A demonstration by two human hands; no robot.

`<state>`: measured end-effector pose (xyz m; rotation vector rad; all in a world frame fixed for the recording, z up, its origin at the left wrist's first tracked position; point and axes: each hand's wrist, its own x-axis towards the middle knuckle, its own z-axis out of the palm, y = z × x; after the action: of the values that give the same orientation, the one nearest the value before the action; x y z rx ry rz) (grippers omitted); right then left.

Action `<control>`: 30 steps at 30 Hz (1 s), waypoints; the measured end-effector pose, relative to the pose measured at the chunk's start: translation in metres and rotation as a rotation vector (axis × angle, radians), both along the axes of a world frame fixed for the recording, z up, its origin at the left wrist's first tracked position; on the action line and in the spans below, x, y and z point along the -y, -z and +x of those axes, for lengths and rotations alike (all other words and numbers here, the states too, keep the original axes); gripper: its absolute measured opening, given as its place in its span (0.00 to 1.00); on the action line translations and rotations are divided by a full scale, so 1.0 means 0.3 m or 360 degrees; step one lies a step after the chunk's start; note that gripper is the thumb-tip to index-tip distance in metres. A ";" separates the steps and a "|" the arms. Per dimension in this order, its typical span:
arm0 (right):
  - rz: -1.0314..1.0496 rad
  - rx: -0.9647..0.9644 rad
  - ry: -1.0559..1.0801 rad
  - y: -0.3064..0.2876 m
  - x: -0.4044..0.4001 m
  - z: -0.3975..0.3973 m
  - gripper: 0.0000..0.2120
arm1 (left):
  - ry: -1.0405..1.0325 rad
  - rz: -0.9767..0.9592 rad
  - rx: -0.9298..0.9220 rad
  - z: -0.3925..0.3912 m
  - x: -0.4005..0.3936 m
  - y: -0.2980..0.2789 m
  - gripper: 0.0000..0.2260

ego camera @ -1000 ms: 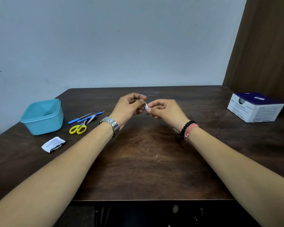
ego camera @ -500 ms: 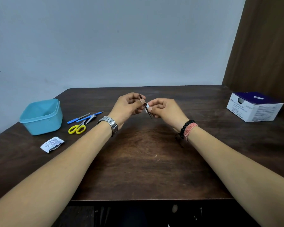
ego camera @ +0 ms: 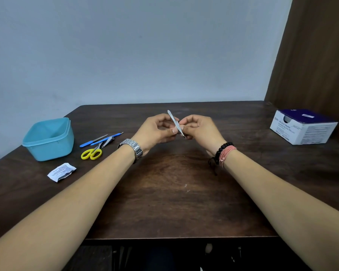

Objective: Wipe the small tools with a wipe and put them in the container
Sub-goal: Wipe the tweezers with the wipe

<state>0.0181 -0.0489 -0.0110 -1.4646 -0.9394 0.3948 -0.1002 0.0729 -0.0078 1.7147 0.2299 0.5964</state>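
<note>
A slim metal tool, tweezers by the look of it point(ego camera: 172, 119), is held slanted above the table's middle. My left hand point(ego camera: 155, 132) pinches it about halfway down with thumb and fingers. My right hand point(ego camera: 200, 129) pinches its lower part near the dark tip, and the small white wipe is mostly hidden inside those fingers. At the left stands the empty teal container point(ego camera: 47, 139). Beside it lie yellow-handled scissors point(ego camera: 92, 153), a nail clipper point(ego camera: 108, 141) and two blue-handled tools point(ego camera: 93, 142).
A torn white wipe packet point(ego camera: 61, 172) lies in front of the container. A white and purple box of alcohol swabs point(ego camera: 301, 127) sits at the far right by a brown panel. The dark wooden table point(ego camera: 170, 202) meets the wall at the back.
The right hand's pinch has slid down the tool toward its tip, so more bare metal shows above the fingers. The white wipe, visible earlier, is now tucked in.
</note>
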 end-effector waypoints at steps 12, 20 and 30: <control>-0.0079 -0.0034 -0.0125 0.001 -0.004 -0.017 0.02 | -0.0207 0.0047 -0.0021 0.002 -0.014 0.000 0.08; -0.0105 -0.0058 -0.0152 0.003 0.000 -0.016 0.05 | -0.0328 -0.0067 0.0007 0.001 -0.019 -0.017 0.08; -0.0068 -0.0112 -0.0097 -0.012 0.013 -0.019 0.08 | -0.0145 -0.0091 -0.0045 0.007 -0.001 -0.003 0.07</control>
<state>0.0124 -0.0529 -0.0073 -1.4539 -0.9261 0.5109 -0.0982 0.0733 -0.0070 1.6651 0.3435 0.6271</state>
